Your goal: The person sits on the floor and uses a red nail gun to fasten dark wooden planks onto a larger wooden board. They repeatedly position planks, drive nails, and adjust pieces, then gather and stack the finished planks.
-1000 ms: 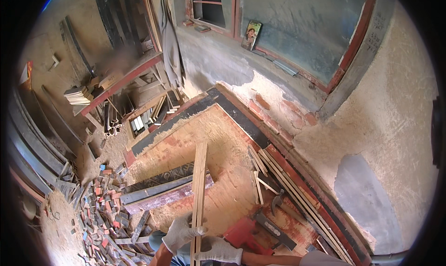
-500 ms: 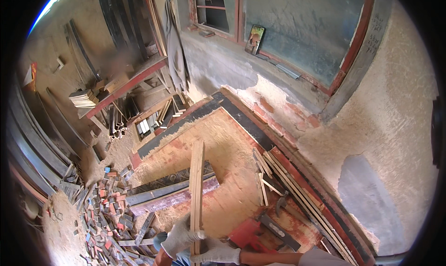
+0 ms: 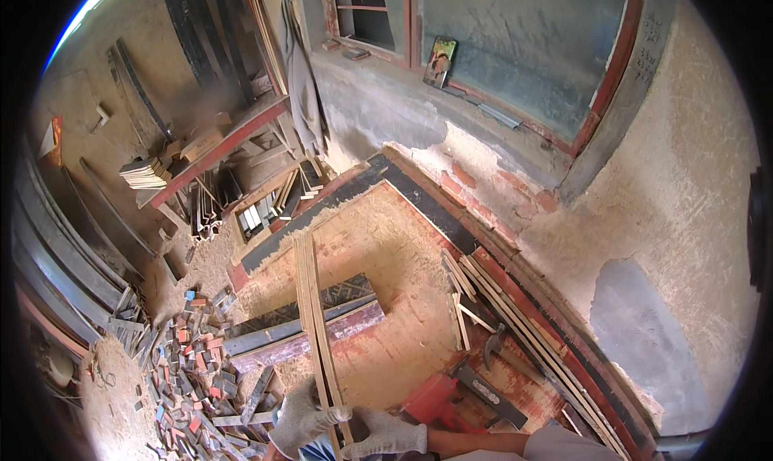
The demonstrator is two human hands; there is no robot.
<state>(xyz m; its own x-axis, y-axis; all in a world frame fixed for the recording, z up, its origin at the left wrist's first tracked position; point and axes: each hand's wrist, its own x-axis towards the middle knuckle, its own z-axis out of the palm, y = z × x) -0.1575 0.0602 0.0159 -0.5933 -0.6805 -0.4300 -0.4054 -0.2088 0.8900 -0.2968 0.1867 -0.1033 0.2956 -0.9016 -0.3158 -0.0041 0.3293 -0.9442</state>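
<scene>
At the lower edge, my left hand, in a pale knitted glove, is closed round the near part of a bundle of long, thin wooden strips. My right hand, gloved alike, grips the same bundle from the right, just below the left hand. The strips point away from me, leaning slightly left, with narrow gaps showing between them. Their far ends hang over dark and purplish boards lying on the sawdust-covered worktable. My palms and the strips' near ends are mostly hidden.
To the right lie a hammer, a red-and-black tool and several long strips along the table edge. Wood offcuts are heaped at left. A windowed wall rises behind, with a red-edged bench at far left.
The bundle's far end has swung left, and the strips have turned so that their separate edges show. Both hands keep hold of them. The view has shifted slightly.
</scene>
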